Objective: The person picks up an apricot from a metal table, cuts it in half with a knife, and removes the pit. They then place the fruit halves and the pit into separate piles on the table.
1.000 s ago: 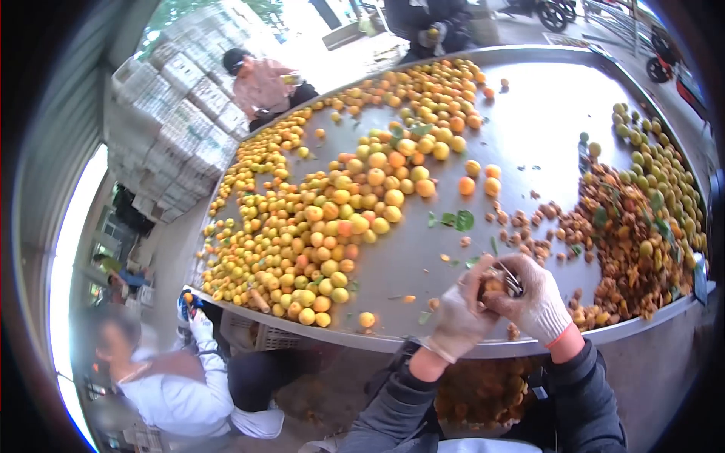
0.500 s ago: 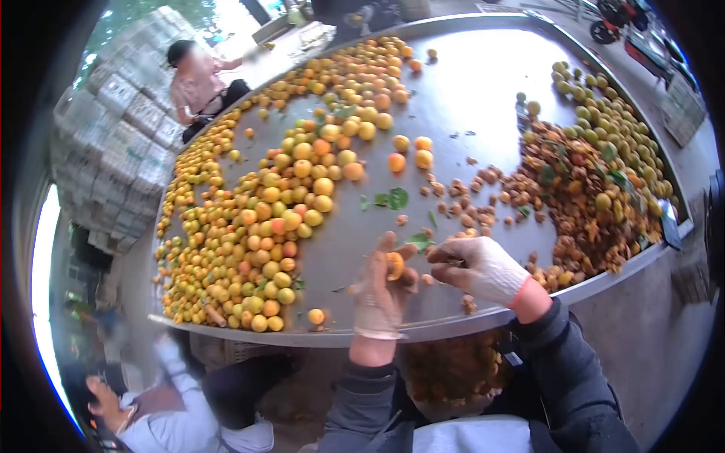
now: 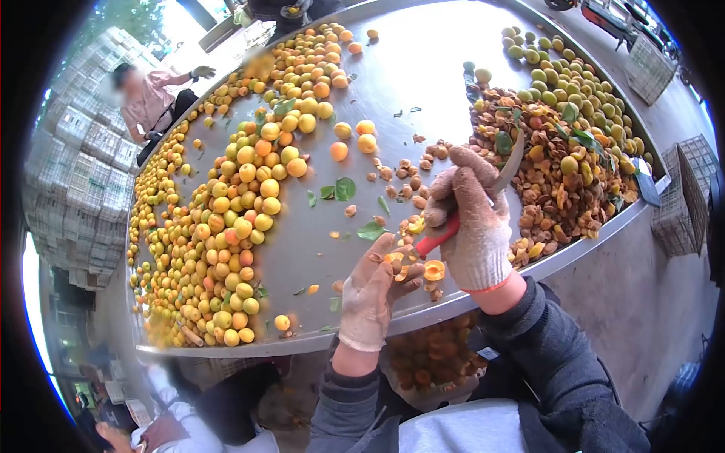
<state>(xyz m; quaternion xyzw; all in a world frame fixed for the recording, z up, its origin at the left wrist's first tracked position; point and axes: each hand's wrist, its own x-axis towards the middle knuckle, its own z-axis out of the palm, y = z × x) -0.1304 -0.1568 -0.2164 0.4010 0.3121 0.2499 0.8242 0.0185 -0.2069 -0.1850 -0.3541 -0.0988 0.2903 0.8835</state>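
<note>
My left hand [image 3: 368,291], in a pale work glove, has its fingers curled around a cut apricot [image 3: 396,261] near the front edge of the metal table. Close beside it, my right hand [image 3: 477,234] grips a curved knife by its red handle [image 3: 436,238]. The blade [image 3: 511,167] points up and away from me, past the thumb side of the glove. An opened apricot half [image 3: 433,270] shows its hollow between the two hands. Several apricot pits [image 3: 408,189] lie on the table just beyond them.
Whole apricots [image 3: 242,204] cover the table's left side. At right are a heap of brown pits and scraps [image 3: 555,189] and greenish fruit [image 3: 581,90]. One person [image 3: 151,106] sits at the far left, another [image 3: 170,430] at the near left. A bucket of apricot pieces [image 3: 430,355] stands below the edge.
My right hand has turned upward, and the knife with its red handle now shows in it. The apricot in my left hand now appears cut open. The view has shifted.
</note>
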